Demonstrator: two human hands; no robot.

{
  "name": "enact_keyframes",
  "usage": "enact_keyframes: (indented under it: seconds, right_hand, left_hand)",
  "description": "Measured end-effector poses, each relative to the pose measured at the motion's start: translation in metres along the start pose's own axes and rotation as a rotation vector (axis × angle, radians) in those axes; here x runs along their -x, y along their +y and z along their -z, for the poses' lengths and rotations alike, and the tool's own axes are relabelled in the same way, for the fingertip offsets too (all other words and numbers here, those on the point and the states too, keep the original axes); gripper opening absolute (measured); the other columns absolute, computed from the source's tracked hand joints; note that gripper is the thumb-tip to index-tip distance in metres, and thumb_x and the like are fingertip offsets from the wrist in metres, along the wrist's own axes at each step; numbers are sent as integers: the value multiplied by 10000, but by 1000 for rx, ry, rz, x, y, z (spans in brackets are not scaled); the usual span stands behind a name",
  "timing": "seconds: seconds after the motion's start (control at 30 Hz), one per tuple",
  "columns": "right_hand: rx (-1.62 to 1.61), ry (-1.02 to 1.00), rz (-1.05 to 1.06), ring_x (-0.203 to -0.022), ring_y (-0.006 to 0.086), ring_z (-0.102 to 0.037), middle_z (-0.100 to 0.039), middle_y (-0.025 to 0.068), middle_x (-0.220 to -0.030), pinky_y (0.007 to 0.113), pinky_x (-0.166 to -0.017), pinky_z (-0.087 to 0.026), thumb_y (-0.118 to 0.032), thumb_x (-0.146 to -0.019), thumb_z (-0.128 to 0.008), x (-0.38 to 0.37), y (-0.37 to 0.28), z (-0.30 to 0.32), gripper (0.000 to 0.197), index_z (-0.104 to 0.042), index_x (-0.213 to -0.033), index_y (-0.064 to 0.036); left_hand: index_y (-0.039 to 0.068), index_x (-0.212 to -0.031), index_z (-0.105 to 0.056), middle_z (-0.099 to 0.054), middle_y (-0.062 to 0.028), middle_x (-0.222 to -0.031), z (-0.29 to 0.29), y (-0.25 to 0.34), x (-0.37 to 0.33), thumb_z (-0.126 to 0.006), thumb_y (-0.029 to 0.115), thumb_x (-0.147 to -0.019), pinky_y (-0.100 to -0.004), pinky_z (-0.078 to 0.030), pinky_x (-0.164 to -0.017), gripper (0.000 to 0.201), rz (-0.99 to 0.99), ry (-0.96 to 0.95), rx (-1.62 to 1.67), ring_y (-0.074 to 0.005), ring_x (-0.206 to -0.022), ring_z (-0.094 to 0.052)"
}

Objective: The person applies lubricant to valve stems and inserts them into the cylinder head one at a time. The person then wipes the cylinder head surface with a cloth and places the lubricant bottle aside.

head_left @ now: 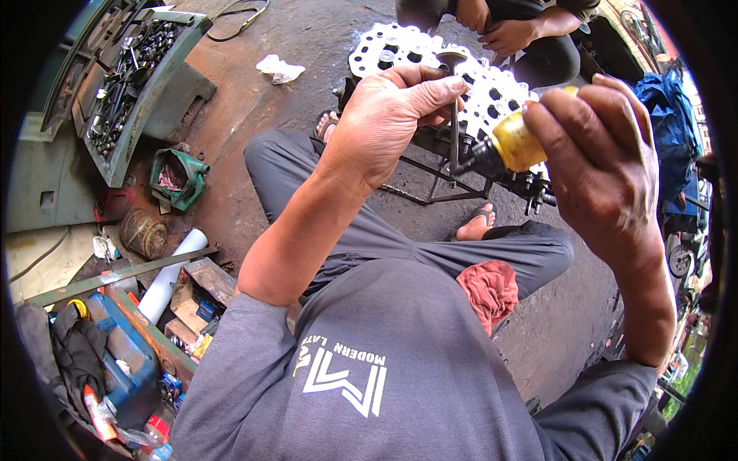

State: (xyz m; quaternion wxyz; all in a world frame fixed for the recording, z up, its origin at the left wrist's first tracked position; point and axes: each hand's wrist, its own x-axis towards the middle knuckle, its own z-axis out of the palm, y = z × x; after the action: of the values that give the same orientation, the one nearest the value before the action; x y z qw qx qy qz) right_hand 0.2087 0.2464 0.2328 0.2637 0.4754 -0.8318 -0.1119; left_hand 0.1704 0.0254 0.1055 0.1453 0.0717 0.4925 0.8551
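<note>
My left hand is closed in a pinch on an engine valve, whose long dark stem points down and whose round head shows above my fingers. In my right hand is a yellow squeeze bottle, tilted with its black nozzle at the lower end of the stem. Whether the nozzle touches the stem, I cannot tell. Behind both hands lies a pale metal cylinder head with many holes, resting on a dark metal frame. My hands hide part of it.
Across from me another person's hands rest together. A red cloth lies by my leg. To the left stand a metal tray of valves and small parts, a cut green container and a blue box. White plastic lies on the floor.
</note>
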Motion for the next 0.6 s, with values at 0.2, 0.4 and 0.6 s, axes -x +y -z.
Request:
enact_keyframes:
  seconds: [0.2,0.4,0.6]
  right_hand:
    - [45,-15,-101,-1081,265,-632,-686,63,-1135,438,-1037,-493,30,-617,-835,6,13,-14,538,-718,-1134,-57]
    - [-103,-113,-444,-1057,301,-625,-688,78,-1141,447,-994,-497,29,-625,-858,65,-9,-25,557,-710,-1153,-68]
    - [-232,77,-847,-1032,296,-620,-705,100,-1087,398,-931,-485,-46,-661,-897,118,-25,-52,512,-715,-1139,-59]
  left_hand:
    - [-18,-1140,-729,-741,-61,-996,-7,-7,-3,-735,178,-985,-282,-549,-870,249,32,-17,4,-141,-891,-694]
    - [29,-1075,-791,-756,-28,-944,12,-44,20,-795,153,-905,-268,-489,-933,211,8,121,-525,-121,-908,-655]
    - [51,-945,-804,-744,-88,-842,27,-83,17,-835,94,-804,-369,-500,-835,151,-355,162,-1003,-242,-863,-650]
